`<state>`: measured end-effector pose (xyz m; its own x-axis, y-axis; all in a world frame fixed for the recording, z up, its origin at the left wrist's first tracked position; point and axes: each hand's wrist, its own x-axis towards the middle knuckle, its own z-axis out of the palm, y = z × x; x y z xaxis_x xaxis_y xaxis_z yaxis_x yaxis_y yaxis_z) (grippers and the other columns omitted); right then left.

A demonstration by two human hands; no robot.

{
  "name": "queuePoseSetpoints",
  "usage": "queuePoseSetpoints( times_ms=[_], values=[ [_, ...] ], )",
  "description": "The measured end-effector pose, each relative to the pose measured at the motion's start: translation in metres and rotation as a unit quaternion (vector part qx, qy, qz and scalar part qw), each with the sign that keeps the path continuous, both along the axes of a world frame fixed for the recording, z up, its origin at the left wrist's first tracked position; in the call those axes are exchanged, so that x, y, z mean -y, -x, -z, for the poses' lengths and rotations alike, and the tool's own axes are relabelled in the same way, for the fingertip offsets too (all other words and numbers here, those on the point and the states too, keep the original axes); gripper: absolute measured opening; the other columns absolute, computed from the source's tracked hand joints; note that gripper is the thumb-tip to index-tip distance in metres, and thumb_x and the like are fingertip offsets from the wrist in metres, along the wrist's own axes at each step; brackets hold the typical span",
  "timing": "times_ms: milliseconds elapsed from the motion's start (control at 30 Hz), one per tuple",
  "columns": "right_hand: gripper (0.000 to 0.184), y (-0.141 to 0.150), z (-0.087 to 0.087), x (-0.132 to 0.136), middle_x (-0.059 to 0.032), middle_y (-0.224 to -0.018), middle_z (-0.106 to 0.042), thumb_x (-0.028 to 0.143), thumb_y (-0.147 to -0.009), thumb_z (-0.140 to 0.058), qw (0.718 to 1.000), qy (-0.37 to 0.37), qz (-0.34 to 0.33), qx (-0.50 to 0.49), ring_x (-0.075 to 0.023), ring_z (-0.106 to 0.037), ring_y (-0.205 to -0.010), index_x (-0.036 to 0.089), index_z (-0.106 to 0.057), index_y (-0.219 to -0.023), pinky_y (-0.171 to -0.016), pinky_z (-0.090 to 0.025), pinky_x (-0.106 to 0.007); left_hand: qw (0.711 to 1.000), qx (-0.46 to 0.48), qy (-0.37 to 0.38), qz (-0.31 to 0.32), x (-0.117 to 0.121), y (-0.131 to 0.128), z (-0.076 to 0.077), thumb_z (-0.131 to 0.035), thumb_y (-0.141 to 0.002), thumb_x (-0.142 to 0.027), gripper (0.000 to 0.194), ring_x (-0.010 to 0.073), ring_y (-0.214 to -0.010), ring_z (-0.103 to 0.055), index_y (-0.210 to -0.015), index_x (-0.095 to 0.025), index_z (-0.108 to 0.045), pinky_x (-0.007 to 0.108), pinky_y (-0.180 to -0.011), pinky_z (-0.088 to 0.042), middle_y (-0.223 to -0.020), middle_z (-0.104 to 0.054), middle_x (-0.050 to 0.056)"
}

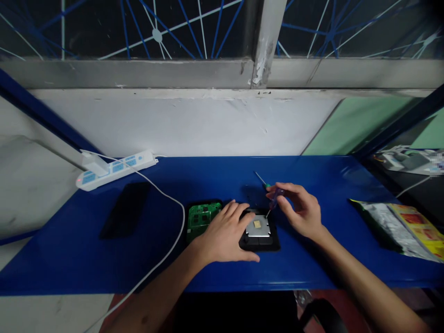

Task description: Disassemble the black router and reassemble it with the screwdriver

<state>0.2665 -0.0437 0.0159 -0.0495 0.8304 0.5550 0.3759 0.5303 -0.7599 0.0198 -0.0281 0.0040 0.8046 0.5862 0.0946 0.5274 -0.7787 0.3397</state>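
Glossy blue table (pixel 215 178) spans mid-frame under a scuffed white wall (pixel 190 120), w/ thin blue & white bars (pixel 157 35) on dark panes up top. Black case (pixel 276 243) sits just below & R of frame ctr, w/ its flat, square-ish, dull metal plate (pixel 262 231) and a small tan pad (pixel 257 224) mid-plate. Left hand (pixel 225 233) lies over the case's L side, palm down, fingers spread, not gripping anything visible; it also hides part of the green board (pixel 199 222) to its L. Right hand (pixel 301 210) pinches the purple see-through driver (pixel 276 199), thumb & fingers closed round the handle, tip at the plate's top R corner; can't tell if it's seated. Main risk, I'd say: driver's slanted, so a slip could scratch the plate or jab the L fingers; a poor seat could strip a screw head. Leaning on the L palm might flex the board or smudge the pad. 2nd driver (pixel 261 179), thin steel shaft, green end, is right by the R fingertips, so could get knocked. Limp white cord (pixel 166 194) curves L of the board; could snag the L arm. Crinkly foil packet (pixel 405 231) far R.
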Motion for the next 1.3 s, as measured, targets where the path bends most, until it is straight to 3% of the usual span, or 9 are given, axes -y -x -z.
queuePoseSetpoints(
  times_ms=[167, 333, 467, 567, 700, 867, 1033, 1300],
  values=[
    [0.039, 0.002, 0.01, 0.005, -0.0059, -0.11, -0.075, 0.017, -0.091, -0.067, 0.998, -0.008, 0.028, -0.056, -0.0215, -0.077, -0.089, 0.029, -0.059, -0.127, -0.077, -0.065, -0.04, 1.0, -0.016, 0.007, -0.001, 0.0, 0.001, 0.0, -0.071, -0.07, -0.079, 0.095, 0.0429, -0.143, -0.039, -0.141, -0.021, -0.047, 0.059, -0.117, -0.032, -0.15, -0.046, 0.015],
    [0.044, -0.001, 0.017, 0.003, -0.004, -0.095, -0.069, 0.014, -0.083, -0.076, 0.995, -0.091, 0.052, -0.005, -0.0219, -0.072, -0.084, 0.032, -0.062, -0.12, -0.073, -0.063, -0.042, 1.0, -0.019, 0.006, 0.003, -0.001, 0.0, 0.0, -0.075, -0.069, -0.077, 0.095, 0.0445, -0.141, -0.04, -0.14, -0.019, -0.049, 0.06, -0.116, -0.034, -0.148, -0.049, 0.017],
    [0.035, 0.002, 0.017, 0.005, -0.0108, -0.118, -0.068, 0.025, -0.096, -0.059, 0.996, -0.081, 0.03, 0.013, -0.0262, -0.072, -0.099, 0.033, -0.058, -0.13, -0.081, -0.062, -0.049, 1.0, -0.006, 0.001, 0.0, -0.001, 0.0, 0.002, -0.077, -0.068, -0.075, 0.094, 0.0429, -0.141, -0.042, -0.139, -0.021, -0.049, 0.058, -0.118, -0.033, -0.146, -0.05, 0.015],
    [0.041, 0.006, 0.014, 0.009, -0.0109, -0.132, -0.067, 0.022, -0.101, -0.046, 0.998, -0.055, 0.024, 0.015, -0.0272, -0.071, -0.112, 0.033, -0.053, -0.14, -0.092, -0.06, -0.051, 1.0, -0.008, 0.004, -0.004, -0.001, 0.0, 0.001, -0.077, -0.068, -0.075, 0.093, 0.0427, -0.141, -0.042, -0.138, -0.022, -0.049, 0.058, -0.118, -0.033, -0.146, -0.05, 0.014],
    [0.047, 0.009, 0.013, 0.009, -0.008, -0.114, -0.073, 0.017, -0.094, -0.059, 0.996, -0.064, 0.052, 0.023, -0.0254, -0.073, -0.1, 0.034, -0.055, -0.139, -0.084, -0.062, -0.046, 1.0, -0.002, 0.009, -0.008, -0.001, 0.0, 0.002, -0.078, -0.066, -0.074, 0.093, 0.0439, -0.14, -0.042, -0.138, -0.022, -0.05, 0.059, -0.116, -0.035, -0.145, -0.051, 0.014],
    [0.046, 0.002, 0.019, 0.004, -0.0039, -0.092, -0.067, 0.014, -0.083, -0.076, 0.991, -0.109, 0.073, 0.026, -0.0224, -0.067, -0.078, 0.035, -0.064, -0.122, -0.068, -0.06, -0.044, 1.0, 0.009, 0.008, -0.007, -0.001, 0.0, 0.006, -0.078, -0.066, -0.075, 0.095, 0.0428, -0.141, -0.041, -0.14, -0.022, -0.049, 0.058, -0.118, -0.033, -0.146, -0.05, 0.013],
    [0.039, 0.0, 0.022, 0.005, -0.0079, -0.11, -0.063, 0.021, -0.09, -0.066, 0.996, -0.076, 0.046, 0.024, -0.0242, -0.07, -0.087, 0.035, -0.06, -0.126, -0.072, -0.063, -0.047, 1.0, -0.002, 0.004, -0.003, -0.001, 0.0, 0.005, -0.078, -0.067, -0.075, 0.095, 0.0436, -0.14, -0.042, -0.139, -0.02, -0.05, 0.059, -0.117, -0.035, -0.145, -0.051, 0.015],
    [0.046, 0.003, 0.014, 0.006, -0.0104, -0.123, -0.063, 0.016, -0.094, -0.06, 0.997, -0.072, 0.006, 0.019, -0.0227, -0.073, -0.095, 0.034, -0.053, -0.136, -0.074, -0.063, -0.041, 1.0, -0.006, -0.004, -0.004, -0.001, -0.001, 0.005, -0.079, -0.067, -0.074, 0.094, 0.0421, -0.139, -0.043, -0.138, -0.019, -0.051, 0.056, -0.119, -0.033, -0.144, -0.051, 0.014]
  ],
)
